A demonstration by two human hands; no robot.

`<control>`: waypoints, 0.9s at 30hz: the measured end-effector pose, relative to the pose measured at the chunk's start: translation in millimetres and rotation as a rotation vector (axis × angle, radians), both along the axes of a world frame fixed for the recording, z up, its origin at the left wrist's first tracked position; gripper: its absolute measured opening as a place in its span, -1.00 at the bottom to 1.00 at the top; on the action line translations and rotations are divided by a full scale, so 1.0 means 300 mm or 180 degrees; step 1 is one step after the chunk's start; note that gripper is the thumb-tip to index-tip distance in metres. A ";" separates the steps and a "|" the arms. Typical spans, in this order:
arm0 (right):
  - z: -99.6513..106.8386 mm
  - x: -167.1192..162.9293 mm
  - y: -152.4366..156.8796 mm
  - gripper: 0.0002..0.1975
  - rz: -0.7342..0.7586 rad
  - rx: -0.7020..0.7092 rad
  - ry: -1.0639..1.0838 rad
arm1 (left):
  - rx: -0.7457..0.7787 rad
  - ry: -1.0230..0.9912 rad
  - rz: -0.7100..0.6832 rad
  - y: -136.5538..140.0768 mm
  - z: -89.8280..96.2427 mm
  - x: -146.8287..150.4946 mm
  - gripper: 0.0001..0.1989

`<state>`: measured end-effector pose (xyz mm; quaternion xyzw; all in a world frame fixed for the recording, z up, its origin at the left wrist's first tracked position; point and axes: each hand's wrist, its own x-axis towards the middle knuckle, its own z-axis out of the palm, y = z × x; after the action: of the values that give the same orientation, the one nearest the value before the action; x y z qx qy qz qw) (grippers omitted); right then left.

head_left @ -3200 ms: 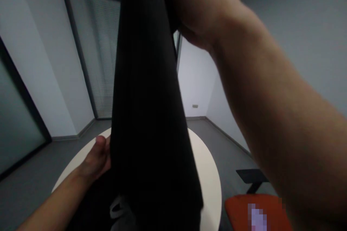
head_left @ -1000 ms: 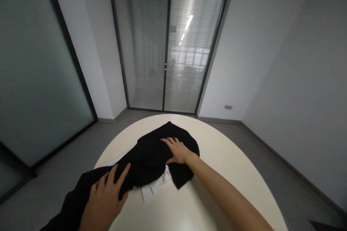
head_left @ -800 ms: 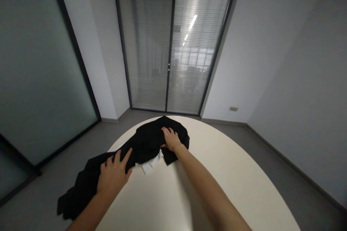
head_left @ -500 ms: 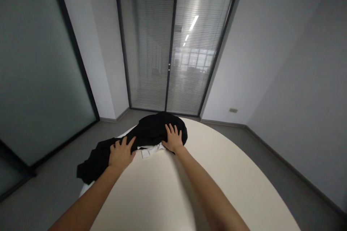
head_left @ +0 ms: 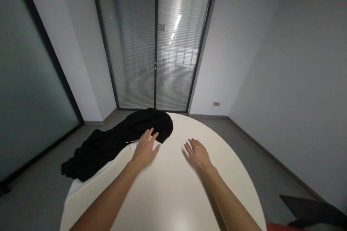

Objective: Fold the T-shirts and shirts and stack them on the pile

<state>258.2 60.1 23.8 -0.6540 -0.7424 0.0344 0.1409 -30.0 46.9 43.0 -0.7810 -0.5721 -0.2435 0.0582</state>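
A black garment (head_left: 116, 139) lies bunched along the far left edge of the white table (head_left: 168, 187); its exact kind does not show. Some white cloth or a label (head_left: 133, 146) peeks out from under its near edge, partly covered by my fingers. My left hand (head_left: 145, 149) is open, fingers spread, with its fingertips over the garment's near edge; whether they press on it I cannot tell. To the right of the garment, apart from it, my right hand (head_left: 197, 154) hovers low over the tabletop, fingers outstretched and holding nothing.
The table has a rounded far edge. Beyond it stand a glass door with blinds (head_left: 154, 50) and, at the left, a frosted glass panel (head_left: 29, 90). A dark object with a pointed edge (head_left: 311, 209), perhaps a chair, is at the lower right beside something red.
My right hand has left the garment and moved right over the bare tabletop. My left hand has shifted right along the garment's near edge. The view has turned right.
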 end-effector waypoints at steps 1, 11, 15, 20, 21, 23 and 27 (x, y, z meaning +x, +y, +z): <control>-0.004 -0.003 -0.018 -0.37 -0.0040 0.0003 0.0026 | -0.0115 0.0005 -0.0177 -0.008 -0.029 0.050 -0.44; -0.052 -0.008 -0.077 -0.21 0.0269 -0.0499 -0.0062 | -0.0764 0.0120 -0.0366 -0.025 -0.176 0.125 -0.44; -0.039 -0.011 -0.078 -0.15 0.0267 -0.0636 -0.0131 | -0.0885 0.0134 -0.0490 -0.030 -0.158 0.114 -0.42; -0.043 -0.010 -0.079 -0.14 0.0270 -0.0632 -0.0076 | -0.0899 0.0176 -0.0553 -0.032 -0.159 0.106 -0.41; -0.045 -0.009 -0.078 -0.14 0.0274 -0.0618 -0.0057 | -0.0895 0.0184 -0.0553 -0.031 -0.162 0.105 -0.41; -0.047 -0.008 -0.078 -0.14 0.0278 -0.0600 -0.0029 | -0.0883 0.0190 -0.0566 -0.028 -0.167 0.104 -0.41; -0.042 -0.007 -0.081 -0.14 0.0274 -0.0599 0.0000 | -0.0875 0.0181 -0.0571 -0.025 -0.171 0.103 -0.41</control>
<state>256.0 35.9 11.3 -0.6319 -0.7633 0.1100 0.0773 1.0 39.3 -8.4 -0.8362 -0.5261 -0.1449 -0.0551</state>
